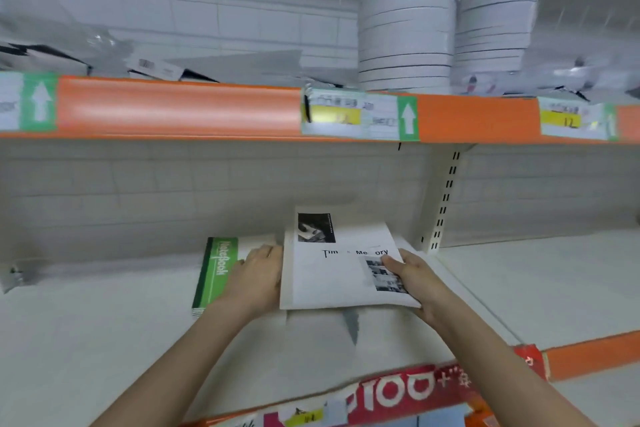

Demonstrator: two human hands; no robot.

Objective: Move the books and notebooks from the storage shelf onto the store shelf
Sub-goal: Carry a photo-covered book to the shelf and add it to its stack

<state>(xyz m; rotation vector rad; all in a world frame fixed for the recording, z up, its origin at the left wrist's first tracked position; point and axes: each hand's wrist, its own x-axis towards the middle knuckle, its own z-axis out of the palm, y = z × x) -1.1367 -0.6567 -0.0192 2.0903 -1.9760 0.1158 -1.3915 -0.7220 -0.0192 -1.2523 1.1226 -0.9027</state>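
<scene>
Both hands are on the white booklet lying mid-shelf, toward the back wall — the right hand pinches its right edge, thumb on the cover; the left hand lies flat against its left edge, over a green notebook just beside. The shelf lies bare toward its front edge and left end.

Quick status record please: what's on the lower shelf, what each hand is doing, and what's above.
lower shelf: white, holds two stacks
green notebooks: stack lying flat, left of the white books
white books: stack with photo covers, lying flat
left hand: flat against the white books' left edge, over the green notebooks
right hand: grips the white books' right edge
upper shelf: orange front, price tags
white piles: two tall stacks on the upper shelf
</scene>
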